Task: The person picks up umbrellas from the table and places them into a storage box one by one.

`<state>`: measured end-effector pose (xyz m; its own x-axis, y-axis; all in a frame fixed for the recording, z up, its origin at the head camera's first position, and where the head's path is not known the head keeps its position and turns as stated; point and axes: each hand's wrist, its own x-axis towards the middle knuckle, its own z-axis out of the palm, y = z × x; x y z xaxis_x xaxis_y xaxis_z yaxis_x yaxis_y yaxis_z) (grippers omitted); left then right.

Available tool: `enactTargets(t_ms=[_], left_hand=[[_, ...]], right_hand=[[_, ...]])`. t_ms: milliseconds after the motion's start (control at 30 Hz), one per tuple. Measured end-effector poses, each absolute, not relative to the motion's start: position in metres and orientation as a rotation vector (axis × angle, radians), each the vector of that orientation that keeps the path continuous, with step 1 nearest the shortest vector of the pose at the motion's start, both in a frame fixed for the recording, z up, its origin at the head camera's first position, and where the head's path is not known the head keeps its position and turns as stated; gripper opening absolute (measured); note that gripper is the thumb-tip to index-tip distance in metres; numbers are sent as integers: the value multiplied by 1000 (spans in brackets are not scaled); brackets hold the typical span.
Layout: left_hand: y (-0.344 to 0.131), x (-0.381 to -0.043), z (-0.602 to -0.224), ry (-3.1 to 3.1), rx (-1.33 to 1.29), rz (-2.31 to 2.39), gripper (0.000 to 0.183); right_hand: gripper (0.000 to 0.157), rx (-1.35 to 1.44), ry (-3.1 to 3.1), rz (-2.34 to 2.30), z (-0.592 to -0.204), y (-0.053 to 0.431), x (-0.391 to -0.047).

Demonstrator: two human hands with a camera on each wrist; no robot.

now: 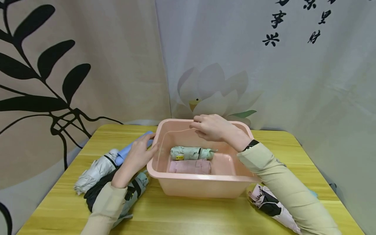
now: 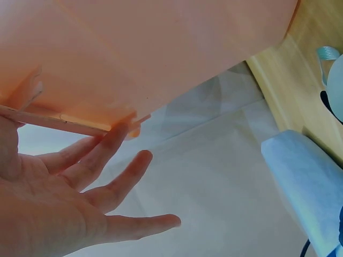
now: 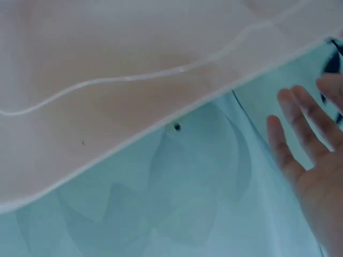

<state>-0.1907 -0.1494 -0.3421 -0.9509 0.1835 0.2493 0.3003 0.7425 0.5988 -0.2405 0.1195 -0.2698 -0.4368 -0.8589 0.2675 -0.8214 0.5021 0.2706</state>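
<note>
A pink plastic basin [image 1: 202, 187] stands on the table, with a rolled mint-green folding umbrella [image 1: 188, 153] and a rolled pink one [image 1: 191, 167] lying inside. My left hand [image 1: 140, 153] touches the basin's left rim; in the left wrist view its fingers [image 2: 120, 184] are spread and fairly straight, some meeting the rim from outside. Over the far rim is my right hand [image 1: 211, 127], its fingers loosely bent in the head view. The right wrist view shows that hand [image 3: 316, 155] apart from the basin wall [image 3: 134, 101], holding nothing.
Left of the basin lie several rolled umbrellas: blue [image 1: 127, 151], silver-white [image 1: 95, 173], black [image 1: 98, 189] and grey-green [image 1: 136, 192]. A pale pink and black umbrella [image 1: 273, 207] lies at the right, partly behind the right sleeve. A printed curtain [image 1: 220, 49] hangs behind the table.
</note>
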Motion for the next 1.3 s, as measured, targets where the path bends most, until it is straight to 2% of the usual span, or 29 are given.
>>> enactTargets(t_ms=[600, 800, 1300], left_hand=[[-150, -188, -341, -2771, -420, -1048, 45], [-150, -187, -341, -2776, -415, -1064, 46], [-151, -187, -341, -2776, -415, -1080, 46]], right_hand=[[14, 1203, -2345, 71, -249, 197, -206], [16, 1122, -2371, 155, -265, 229, -197], [33, 929, -2488, 182, -316, 305, -170]])
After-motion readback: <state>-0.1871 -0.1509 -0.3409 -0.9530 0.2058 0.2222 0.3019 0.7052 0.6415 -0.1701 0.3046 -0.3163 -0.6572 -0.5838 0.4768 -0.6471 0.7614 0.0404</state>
